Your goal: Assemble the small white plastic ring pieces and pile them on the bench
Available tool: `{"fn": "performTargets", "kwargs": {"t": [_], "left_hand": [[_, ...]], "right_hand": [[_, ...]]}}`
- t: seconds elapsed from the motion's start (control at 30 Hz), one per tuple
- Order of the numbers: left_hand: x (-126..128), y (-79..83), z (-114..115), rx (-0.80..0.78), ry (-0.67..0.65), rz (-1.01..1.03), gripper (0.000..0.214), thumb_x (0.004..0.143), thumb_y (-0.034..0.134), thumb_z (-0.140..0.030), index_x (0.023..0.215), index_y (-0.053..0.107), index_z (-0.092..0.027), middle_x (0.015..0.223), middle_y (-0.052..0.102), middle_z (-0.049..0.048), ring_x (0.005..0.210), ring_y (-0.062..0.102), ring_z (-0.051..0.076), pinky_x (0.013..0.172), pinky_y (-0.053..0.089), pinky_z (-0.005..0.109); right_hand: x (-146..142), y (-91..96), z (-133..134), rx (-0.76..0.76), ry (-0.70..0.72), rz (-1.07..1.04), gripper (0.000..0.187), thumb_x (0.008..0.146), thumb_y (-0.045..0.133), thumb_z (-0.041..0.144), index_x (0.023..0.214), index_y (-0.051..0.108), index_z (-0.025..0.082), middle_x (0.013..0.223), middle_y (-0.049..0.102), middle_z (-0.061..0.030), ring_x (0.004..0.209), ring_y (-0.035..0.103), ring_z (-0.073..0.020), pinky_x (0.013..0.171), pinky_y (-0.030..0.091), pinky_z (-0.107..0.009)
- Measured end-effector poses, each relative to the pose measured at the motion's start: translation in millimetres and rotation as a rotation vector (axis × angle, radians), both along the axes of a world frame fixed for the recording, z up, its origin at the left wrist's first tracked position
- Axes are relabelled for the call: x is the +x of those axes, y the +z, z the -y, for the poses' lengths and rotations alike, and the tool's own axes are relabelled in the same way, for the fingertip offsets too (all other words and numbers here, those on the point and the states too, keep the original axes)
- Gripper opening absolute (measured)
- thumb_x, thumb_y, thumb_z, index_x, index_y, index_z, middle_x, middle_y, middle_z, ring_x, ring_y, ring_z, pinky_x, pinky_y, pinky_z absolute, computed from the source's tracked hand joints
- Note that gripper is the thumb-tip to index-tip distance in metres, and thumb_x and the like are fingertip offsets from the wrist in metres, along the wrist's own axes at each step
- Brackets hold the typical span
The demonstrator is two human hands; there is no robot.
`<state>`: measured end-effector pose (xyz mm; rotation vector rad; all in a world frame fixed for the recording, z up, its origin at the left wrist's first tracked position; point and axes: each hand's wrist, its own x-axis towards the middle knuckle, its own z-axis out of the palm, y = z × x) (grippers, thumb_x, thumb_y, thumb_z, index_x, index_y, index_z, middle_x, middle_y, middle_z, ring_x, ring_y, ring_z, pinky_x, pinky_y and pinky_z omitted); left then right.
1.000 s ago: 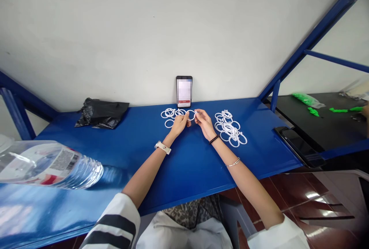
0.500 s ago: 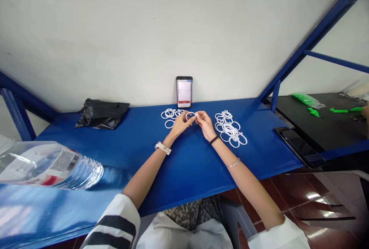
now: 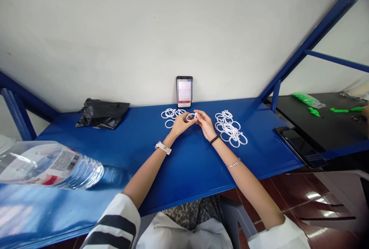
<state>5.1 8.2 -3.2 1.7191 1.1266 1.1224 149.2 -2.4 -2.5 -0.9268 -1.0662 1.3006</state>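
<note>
Workshop-like room, blue workbench [image 3: 190, 164], tiled floor [image 3: 284, 193]

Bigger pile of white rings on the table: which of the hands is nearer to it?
Right. The right hand is just left of the bigger pile; the left hand is farther left, beyond the right hand.

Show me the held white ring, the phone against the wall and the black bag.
Held white ring [image 3: 190, 114]: head view, far rim.
Phone [image 3: 184, 90]: head view, middle of screen.
Black bag [image 3: 103, 113]: head view, crumpled middle.
</note>
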Motion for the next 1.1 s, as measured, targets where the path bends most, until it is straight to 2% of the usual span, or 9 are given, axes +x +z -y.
{"fn": "performTargets", "kwargs": {"t": [0.23,0.4,0.57,0.87,1.1], "left_hand": [[-0.1,3.2,1.6,0.02,0.014,-0.027,0.04,0.073,0.068,-0.055,0.079,0.057,-0.017,0.064,0.056,-0.0015,0.056,0.05,0.012,0.053,0.038,0.023],[-0.1,4.9,2.9,0.061,0.035,-0.073,0.046,0.07,0.069,-0.056,0.066,0.045,-0.018,0.059,0.043,-0.0047,0.053,0.037,0.008,0.051,0.028,0.023],[0.6,4.3,3.2,0.083,0.051,-0.104,0.05,0.069,0.07,-0.056,0.062,0.037,-0.019,0.056,0.037,-0.006,0.053,0.031,0.008,0.051,0.024,0.024],[0.5,-0.3,1.6,0.039,0.006,-0.05,0.045,0.068,0.071,-0.055,0.073,0.046,-0.019,0.058,0.049,-0.0054,0.052,0.042,0.009,0.053,0.034,0.023],[1.0,-2.6,-0.5,-0.003,0.002,0.016,0.043,0.073,0.068,-0.056,0.086,0.054,-0.018,0.062,0.058,-0.002,0.054,0.055,0.013,0.052,0.04,0.024]], "right_hand": [[0.6,-1.3,-1.1,0.006,0.026,0.035,0.039,0.069,0.074,0.054,0.092,0.07,0.023,0.077,0.062,0.0006,0.069,0.052,-0.0125,0.066,0.041,-0.027],[0.7,-2.1,-1.5,0.021,0.049,0.058,0.038,0.07,0.073,0.055,0.089,0.067,0.023,0.075,0.058,0.001,0.069,0.051,-0.0131,0.066,0.042,-0.026],[2.0,-2.9,-2.2,0.039,0.069,0.061,0.035,0.07,0.073,0.054,0.085,0.066,0.023,0.076,0.057,0.0011,0.068,0.05,-0.0124,0.067,0.043,-0.026],[1.2,-4.6,-3.6,0.05,0.047,0.048,0.034,0.07,0.073,0.052,0.085,0.066,0.022,0.076,0.057,0.0007,0.068,0.05,-0.0127,0.066,0.044,-0.026],[0.6,-5.5,-3.4,0.031,0.035,0.015,0.037,0.072,0.073,0.045,0.102,0.067,0.025,0.079,0.063,0.0008,0.068,0.054,-0.012,0.066,0.044,-0.026]]}}
